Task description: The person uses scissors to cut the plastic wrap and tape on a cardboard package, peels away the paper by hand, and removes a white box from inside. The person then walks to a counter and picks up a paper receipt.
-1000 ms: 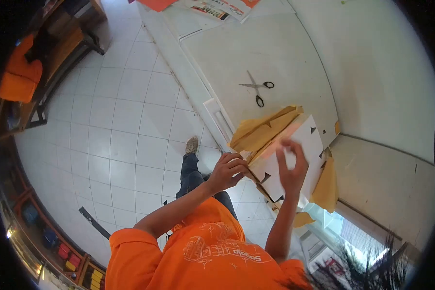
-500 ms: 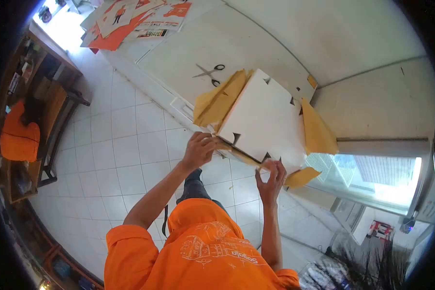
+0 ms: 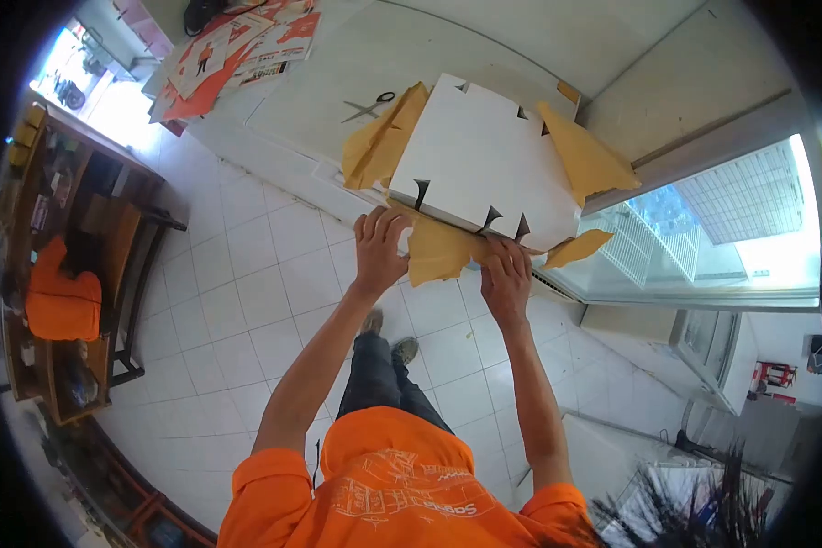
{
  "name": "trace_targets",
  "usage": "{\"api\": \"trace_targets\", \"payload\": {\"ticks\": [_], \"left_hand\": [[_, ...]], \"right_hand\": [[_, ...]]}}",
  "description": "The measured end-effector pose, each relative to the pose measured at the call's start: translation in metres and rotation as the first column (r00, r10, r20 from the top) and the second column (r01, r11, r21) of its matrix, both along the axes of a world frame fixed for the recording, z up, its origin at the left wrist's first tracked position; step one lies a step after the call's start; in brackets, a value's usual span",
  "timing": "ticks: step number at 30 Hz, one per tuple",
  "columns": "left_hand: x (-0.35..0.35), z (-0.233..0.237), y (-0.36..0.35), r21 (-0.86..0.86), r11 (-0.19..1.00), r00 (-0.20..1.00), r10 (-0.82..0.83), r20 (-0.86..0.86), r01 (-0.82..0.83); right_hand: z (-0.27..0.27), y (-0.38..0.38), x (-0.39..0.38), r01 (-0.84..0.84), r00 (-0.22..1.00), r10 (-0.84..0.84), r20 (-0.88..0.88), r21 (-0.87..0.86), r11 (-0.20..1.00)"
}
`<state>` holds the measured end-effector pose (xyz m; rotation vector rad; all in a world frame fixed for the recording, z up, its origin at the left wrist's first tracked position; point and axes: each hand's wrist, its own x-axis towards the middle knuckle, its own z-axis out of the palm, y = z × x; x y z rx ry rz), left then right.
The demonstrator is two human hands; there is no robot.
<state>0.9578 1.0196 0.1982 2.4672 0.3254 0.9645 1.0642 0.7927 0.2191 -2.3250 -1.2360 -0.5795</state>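
A white board (image 3: 484, 164) with dark notches along its edges lies at a slant on a pale surface (image 3: 310, 128). Brown paper (image 3: 443, 248) sticks out from under it, with torn flaps on several sides. My left hand (image 3: 379, 245) is at the near left corner, fingers curved and apart from the thumb, by the paper's edge. At the near edge, to the right, my right hand (image 3: 506, 274) has its fingers closed on the paper close to the board. Scissors (image 3: 367, 108) lie open beyond the left flap.
Printed orange and white sheets (image 3: 233, 59) are piled at the far left of the surface. A glass-fronted cabinet (image 3: 703, 219) with wire shelves stands to the right. On the left, a wooden shelf unit (image 3: 110, 219) has an orange cloth item (image 3: 64, 297) on it. Tiled floor (image 3: 237, 283) lies below.
The near paper flap now hangs out over the board's edge toward me. My right hand has gone from a loose pinch to gripping the paper; my left thumb and fingers have parted. The view has shifted.
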Motion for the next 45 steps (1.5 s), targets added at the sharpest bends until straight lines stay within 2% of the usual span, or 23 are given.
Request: {"api": "trace_targets", "payload": {"ticks": [1, 2, 4, 6, 8, 12, 13, 17, 19, 22, 24, 26, 27, 28, 29, 32, 34, 36, 38, 39, 41, 44, 45], "left_hand": [[0.005, 0.004, -0.004, -0.056, 0.998, 0.996, -0.017, 0.083, 0.021], [0.008, 0.007, -0.006, -0.054, 0.998, 0.997, -0.024, 0.078, 0.028], [0.014, -0.001, -0.006, 0.042, 0.980, 0.979, -0.194, -0.059, 0.197], [0.015, -0.015, -0.002, 0.078, 0.971, 0.972, -0.217, -0.094, 0.225], [0.015, -0.037, -0.001, 0.107, 0.959, 0.960, -0.249, -0.132, 0.263], [0.015, -0.052, -0.007, -0.038, 0.957, 0.957, -0.288, -0.044, 0.286], [0.016, -0.059, -0.008, -0.061, 0.957, 0.958, -0.286, -0.005, 0.285], [0.024, -0.091, -0.011, -0.054, 0.962, 0.963, -0.267, 0.044, 0.269], [0.028, -0.104, -0.012, -0.079, 0.960, 0.951, -0.251, 0.178, 0.268], [0.035, -0.123, -0.015, -0.151, 0.938, 0.933, -0.272, 0.237, 0.312], [0.030, -0.124, -0.011, -0.137, 0.938, 0.927, -0.277, 0.253, 0.318], [0.024, -0.117, -0.008, -0.119, 0.940, 0.922, -0.282, 0.264, 0.321], [0.024, -0.114, -0.011, -0.405, 0.880, 0.876, -0.026, 0.481, 0.249], [0.025, -0.106, -0.009, -0.656, 0.714, 0.763, 0.275, 0.585, 0.245], [0.025, -0.099, -0.005, -0.654, 0.715, 0.761, 0.273, 0.588, 0.249], [0.027, -0.067, 0.010, -0.703, 0.695, 0.768, 0.364, 0.526, 0.153], [0.033, -0.056, 0.015, -0.524, 0.849, 0.938, 0.127, 0.322, 0.065], [0.039, -0.063, 0.016, -0.508, 0.859, 0.932, 0.136, 0.334, 0.057], [0.040, -0.071, 0.018, -0.616, 0.777, 0.913, 0.145, 0.382, 0.134], [0.039, -0.073, 0.019, -0.614, 0.777, 0.912, 0.145, 0.385, 0.136], [0.035, -0.077, 0.021, -0.659, 0.726, 0.911, 0.114, 0.396, 0.195], [0.035, -0.077, 0.025, -0.722, 0.659, 0.931, 0.088, 0.354, 0.212], [0.035, -0.080, 0.026, -0.729, 0.652, 0.932, 0.094, 0.351, 0.209]], "right_hand": [[-0.003, 0.000, -0.002, 0.009, 1.000, -0.009, -0.003, 0.003, 1.000], [-0.007, -0.001, -0.005, 0.015, 1.000, -0.015, -0.001, -0.004, 1.000], [-0.016, 0.000, -0.007, 0.026, 1.000, -0.026, -0.007, -0.008, 1.000], [-0.029, 0.002, -0.007, -0.006, 0.999, 0.010, -0.051, 0.076, 0.997], [-0.047, 0.000, -0.005, 0.014, 0.999, -0.012, -0.032, 0.061, 0.998], [-0.075, -0.005, -0.011, 0.064, 0.997, -0.062, -0.049, 0.035, 0.997], [-0.075, -0.002, -0.010, 0.042, 0.998, -0.036, -0.054, 0.110, 0.993], [-0.100, 0.003, -0.012, 0.119, 0.993, -0.112, -0.045, 0.191, 0.974], [-0.112, 0.006, -0.012, 0.140, 0.990, -0.135, -0.037, 0.224, 0.965], [-0.128, 0.012, -0.008, 0.148, 0.989, -0.148, -0.022, 0.305, 0.941], [-0.131, 0.014, -0.004, 0.110, 0.983, -0.146, 0.111, 0.286, 0.952], [-0.138, 0.014, -0.008, 0.120, 0.984, -0.154, 0.089, 0.303, 0.946], [-0.141, 0.015, -0.009, 0.128, 0.984, -0.162, 0.073, 0.339, 0.932], [-0.144, 0.015, -0.009, 0.138, 0.983, -0.173, 0.060, 0.374, 0.917], [-0.151, 0.016, -0.008, 0.132, 0.982, -0.175, 0.075, 0.394, 0.910], [-0.147, 0.025, -0.014, 0.199, 0.968, -0.242, 0.058, 0.401, 0.894], [-0.151, 0.030, -0.017, 0.214, 0.965, -0.258, 0.050, 0.423, 0.880], [-0.149, 0.031, -0.018, 0.229, 0.960, -0.276, 0.042, 0.445, 0.866], [-0.145, 0.028, -0.023, 0.268, 0.955, -0.295, 0.020, 0.365, 0.892], [-0.130, 0.030, -0.029, 0.266, 0.956, -0.294, 0.022, 0.366, 0.892], [-0.088, 0.034, -0.048, 0.304, 0.951, -0.309, 0.031, 0.105, 0.947], [-0.065, 0.030, -0.059, 0.260, 0.962, -0.271, 0.012, 0.254, 0.932], [-0.050, 0.036, -0.058, 0.235, 0.966, -0.255, 0.053, 0.243, 0.941]]}}
